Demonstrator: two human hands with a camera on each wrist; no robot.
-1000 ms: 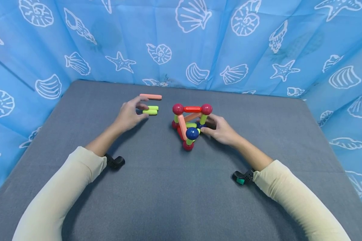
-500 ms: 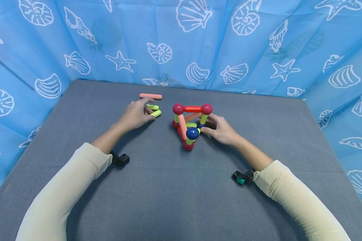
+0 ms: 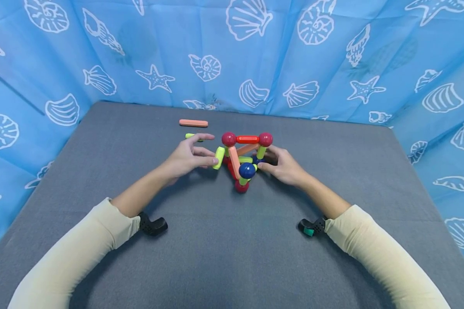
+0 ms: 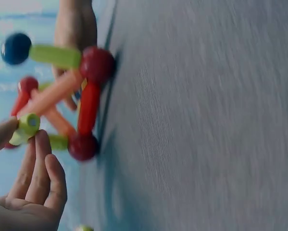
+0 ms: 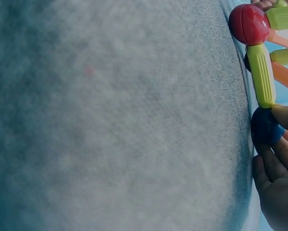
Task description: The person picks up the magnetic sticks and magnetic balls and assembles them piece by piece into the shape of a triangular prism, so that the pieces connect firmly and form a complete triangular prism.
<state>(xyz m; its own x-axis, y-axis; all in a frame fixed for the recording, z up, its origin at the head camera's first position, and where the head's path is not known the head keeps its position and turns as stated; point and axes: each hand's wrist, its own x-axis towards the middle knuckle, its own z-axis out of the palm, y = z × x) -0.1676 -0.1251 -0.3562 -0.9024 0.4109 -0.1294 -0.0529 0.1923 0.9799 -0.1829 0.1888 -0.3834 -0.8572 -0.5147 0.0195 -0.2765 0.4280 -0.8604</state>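
A small frame of coloured building rods point(image 3: 233, 163) and balls stands upright on the table, crimson balls point(image 3: 229, 139) and a dark blue ball point(image 3: 247, 171) on its upper corners. Just left of it, my left hand point(image 3: 185, 159) pinches a yellow-green rod point(image 3: 218, 158) between thumb and fingers. That rod is tilted near upright, and its hollow-looking end point(image 4: 33, 122) shows in the left wrist view. On the frame's right side, my right hand point(image 3: 285, 168) grips a lower blue ball point(image 5: 266, 126) with thumb and fingertips. A yellow-green rod point(image 5: 261, 77) joins this ball to a crimson one.
Behind the left hand lies another yellow-green rod point(image 3: 189, 135), partly hidden by the fingers. Farther back is a loose salmon rod point(image 3: 193, 123). The grey table point(image 3: 224, 249) ends at a blue curtain point(image 3: 201, 38) with white shell prints.
My left hand has picked a yellow-green rod from the pair, carried it right and toward me, and turned it near upright beside the frame. The right hand keeps its place.
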